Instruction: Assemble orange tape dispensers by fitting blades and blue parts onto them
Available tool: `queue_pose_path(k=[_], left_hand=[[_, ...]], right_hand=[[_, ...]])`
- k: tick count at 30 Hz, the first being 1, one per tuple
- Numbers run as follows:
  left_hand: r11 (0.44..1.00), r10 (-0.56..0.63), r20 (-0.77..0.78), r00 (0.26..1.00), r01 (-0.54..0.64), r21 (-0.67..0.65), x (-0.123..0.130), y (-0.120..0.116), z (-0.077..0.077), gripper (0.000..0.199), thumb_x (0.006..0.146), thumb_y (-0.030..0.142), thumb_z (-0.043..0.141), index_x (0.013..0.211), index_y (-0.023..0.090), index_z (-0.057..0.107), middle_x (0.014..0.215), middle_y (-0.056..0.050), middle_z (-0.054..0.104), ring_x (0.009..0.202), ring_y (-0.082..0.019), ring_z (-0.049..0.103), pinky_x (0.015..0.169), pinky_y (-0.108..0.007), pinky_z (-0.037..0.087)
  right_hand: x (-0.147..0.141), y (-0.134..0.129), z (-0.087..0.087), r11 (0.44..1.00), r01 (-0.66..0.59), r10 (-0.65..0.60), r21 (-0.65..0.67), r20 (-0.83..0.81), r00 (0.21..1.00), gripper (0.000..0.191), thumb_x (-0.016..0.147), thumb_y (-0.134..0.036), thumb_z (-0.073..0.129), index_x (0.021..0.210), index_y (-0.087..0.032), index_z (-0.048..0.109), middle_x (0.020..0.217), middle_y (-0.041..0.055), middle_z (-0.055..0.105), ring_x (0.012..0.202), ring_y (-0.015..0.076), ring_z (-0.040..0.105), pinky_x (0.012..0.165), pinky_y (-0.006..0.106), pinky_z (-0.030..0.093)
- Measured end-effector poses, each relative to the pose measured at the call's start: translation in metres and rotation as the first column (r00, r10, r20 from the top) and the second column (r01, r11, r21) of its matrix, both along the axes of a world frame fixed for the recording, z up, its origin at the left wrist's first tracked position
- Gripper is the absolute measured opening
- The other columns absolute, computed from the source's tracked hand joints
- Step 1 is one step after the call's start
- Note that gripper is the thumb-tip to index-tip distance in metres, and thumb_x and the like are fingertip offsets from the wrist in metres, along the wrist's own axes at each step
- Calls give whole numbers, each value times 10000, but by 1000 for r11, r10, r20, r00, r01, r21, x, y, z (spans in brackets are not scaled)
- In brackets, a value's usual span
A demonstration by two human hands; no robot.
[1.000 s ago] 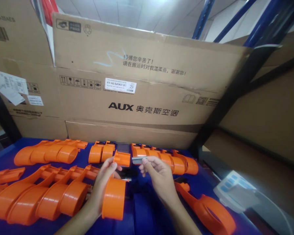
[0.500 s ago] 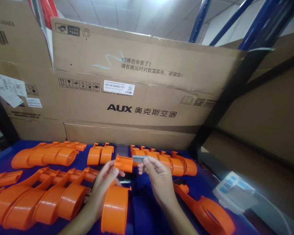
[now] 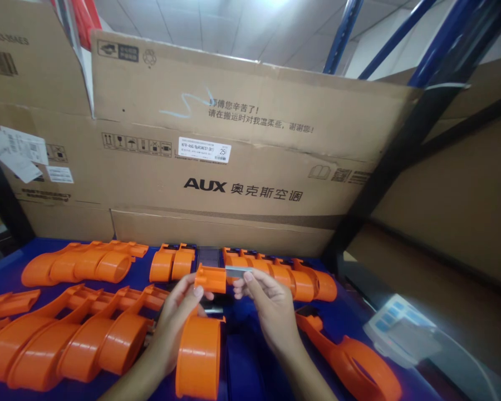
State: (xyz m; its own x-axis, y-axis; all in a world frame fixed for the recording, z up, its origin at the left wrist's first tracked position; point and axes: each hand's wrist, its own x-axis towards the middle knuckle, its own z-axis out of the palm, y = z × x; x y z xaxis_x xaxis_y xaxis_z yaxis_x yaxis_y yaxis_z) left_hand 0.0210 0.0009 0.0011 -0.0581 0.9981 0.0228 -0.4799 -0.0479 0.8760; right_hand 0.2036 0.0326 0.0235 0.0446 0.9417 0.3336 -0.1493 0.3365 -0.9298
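With fingers of the left hand [image 3: 178, 314] clamped on an orange plastic ring-and-handle piece [image 3: 199, 357] and of the right hand [image 3: 272, 295] pinching a flat grey metallic strip [image 3: 239, 272], holding both above the blue tabletop [image 3: 7, 268]. Seemingly partway joined at best, meeting at the end of the handle [image 3: 211, 279] with much of the strip outside; cannot tell the depth inside, if any.
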Motion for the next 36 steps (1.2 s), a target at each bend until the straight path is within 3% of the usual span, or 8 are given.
queue_pose_path(k=[8, 13, 18, 24, 27, 31, 34, 36], left_hand=[[1000, 30, -5, 1000, -30, -7, 2, 0, 6, 416, 734, 466, 849, 1017, 184, 731, 643, 7, 653, 577, -146, 591, 598, -226, 477], [1000, 14, -82, 997, -11, 28, 0, -1, 8, 449, 794, 446, 807, 1155, 191, 726, 576, 48, 584, 492, -123, 516, 565, -228, 469], [999, 12, -187, 982, -5, 37, -3, -2, 7, 517, 821, 458, 777, 1251, 175, 726, 564, 29, 577, 513, -137, 514, 504, -215, 428], [996, -8, -299, 954, 36, 87, -4, 1, 3, 471, 849, 440, 752, 1244, 183, 756, 631, -5, 640, 553, -152, 514, 532, -229, 431], [992, -10, -324, 946, 50, 115, -4, 2, 4, 433, 849, 414, 755, 1231, 209, 770, 769, -37, 715, 615, -170, 558, 586, -245, 464], [993, -23, -313, 949, 57, 100, -3, 2, 9, 453, 839, 422, 761, 1238, 208, 767, 719, -27, 708, 609, -183, 568, 592, -258, 460], [999, -20, -222, 975, 28, 35, -7, 2, 12, 413, 808, 443, 789, 1131, 186, 794, 627, -5, 671, 519, -144, 514, 524, -237, 415], [999, 13, -143, 990, -18, -33, -12, 4, 14, 345, 779, 485, 804, 899, 163, 801, 531, 12, 612, 451, -117, 467, 466, -222, 374]], right_hand=[[0, -2, 2, 999, 34, -39, 33, 175, 984, 255, 923, -430, 695, 906, -202, 808, 796, 59, 775, 688, 211, 684, 709, 356, 591], [0, -7, 0, 979, 100, -169, 179, 430, 887, 238, 967, -373, 627, 1024, -235, 812, 869, 56, 783, 850, 268, 725, 888, 426, 575], [0, -13, -2, 959, 52, -196, 277, 523, 829, 323, 984, -280, 579, 1254, -225, 748, 991, 79, 800, 950, 282, 741, 975, 440, 555], [-2, -20, 0, 946, -52, -170, 320, 626, 761, 405, 988, -200, 511, 1357, -247, 671, 1278, 100, 736, 1172, 296, 693, 1036, 441, 539], [-2, -21, 1, 936, -88, -189, 341, 696, 693, 473, 963, -166, 496, 1411, -243, 626, 1312, 112, 716, 1202, 306, 677, 1040, 453, 542], [-2, -22, 0, 936, -94, -206, 339, 745, 634, 484, 965, -174, 479, 1430, -218, 607, 1271, 139, 723, 1160, 318, 684, 1021, 482, 548], [-2, -22, 1, 936, -58, -226, 347, 720, 656, 441, 993, -207, 471, 1405, -223, 627, 1206, 134, 739, 1105, 305, 691, 993, 471, 553], [-1, -21, 3, 940, -34, -232, 340, 708, 667, 392, 1006, -231, 483, 1353, -235, 665, 1191, 121, 745, 1078, 294, 685, 975, 465, 549]])
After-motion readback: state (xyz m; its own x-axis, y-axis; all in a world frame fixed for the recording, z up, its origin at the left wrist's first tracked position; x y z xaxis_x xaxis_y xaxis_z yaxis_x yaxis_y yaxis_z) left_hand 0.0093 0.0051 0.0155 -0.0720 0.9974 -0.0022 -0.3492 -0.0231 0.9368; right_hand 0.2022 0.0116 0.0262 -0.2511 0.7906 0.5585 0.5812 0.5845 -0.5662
